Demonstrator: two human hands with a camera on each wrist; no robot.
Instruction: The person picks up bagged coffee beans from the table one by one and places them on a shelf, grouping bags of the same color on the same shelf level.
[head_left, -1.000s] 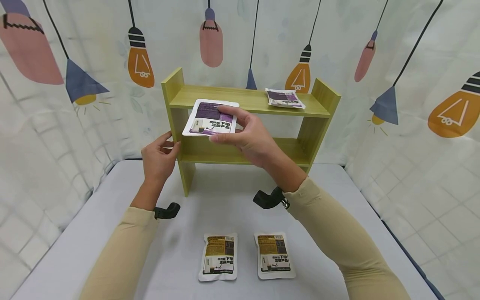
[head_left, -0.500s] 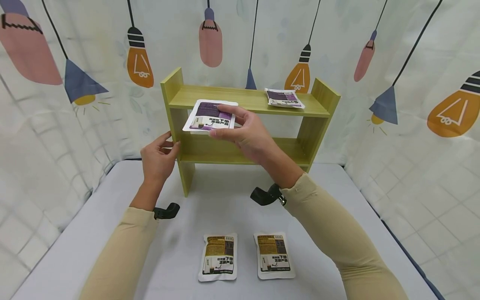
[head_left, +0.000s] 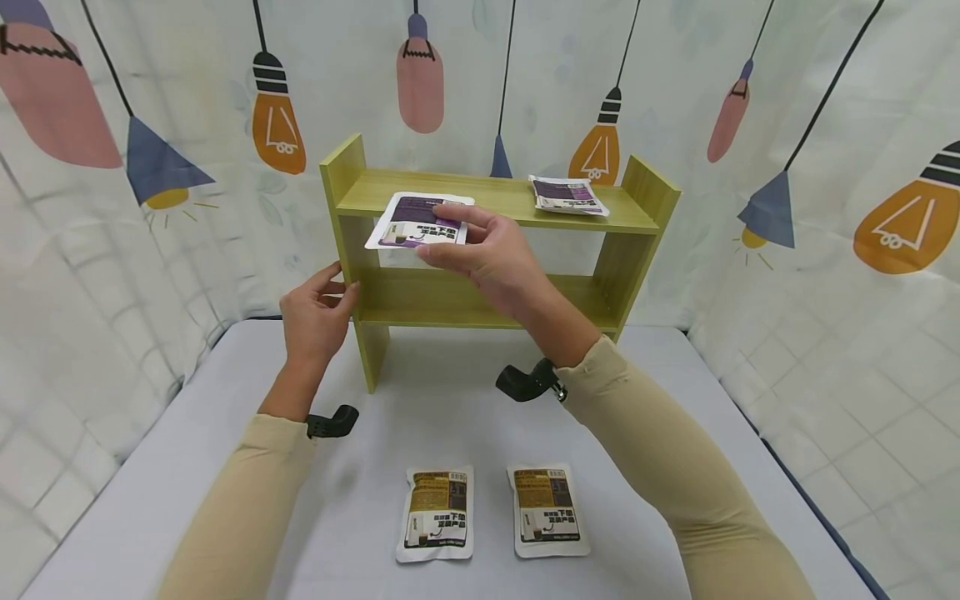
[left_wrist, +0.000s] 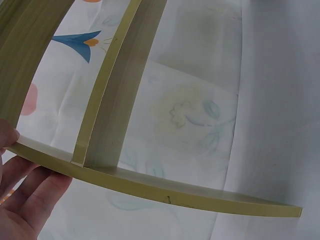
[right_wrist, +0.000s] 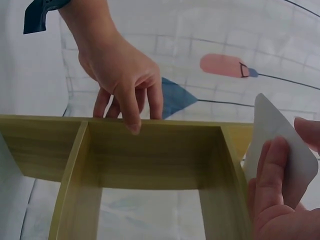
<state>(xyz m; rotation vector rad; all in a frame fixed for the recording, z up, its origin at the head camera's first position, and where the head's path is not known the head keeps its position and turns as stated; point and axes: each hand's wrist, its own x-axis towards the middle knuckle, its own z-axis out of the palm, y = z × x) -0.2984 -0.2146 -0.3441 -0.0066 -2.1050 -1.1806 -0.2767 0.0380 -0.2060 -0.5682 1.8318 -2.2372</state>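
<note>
The right hand (head_left: 491, 258) is pinching a purple pouch (head_left: 409, 223) near the top tier (head_left: 498, 191) of a shelf (head_left: 438, 298). Left of this grip, the left hand (head_left: 315, 321) is holding its side panel (head_left: 354, 237). Rightward, purple packets (head_left: 567, 197) are lying stacked on that tier; below, two brown pouches (head_left: 437, 514) are resting on the table (head_left: 442, 433).

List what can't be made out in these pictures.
Head: part of the held purple packet, covered by the right hand.
Head: fine print on the left brown packet, too small.
Left wrist: part of the left hand, cut off by the left edge.
Right wrist: the held purple packet's printed face, turned away.
</note>
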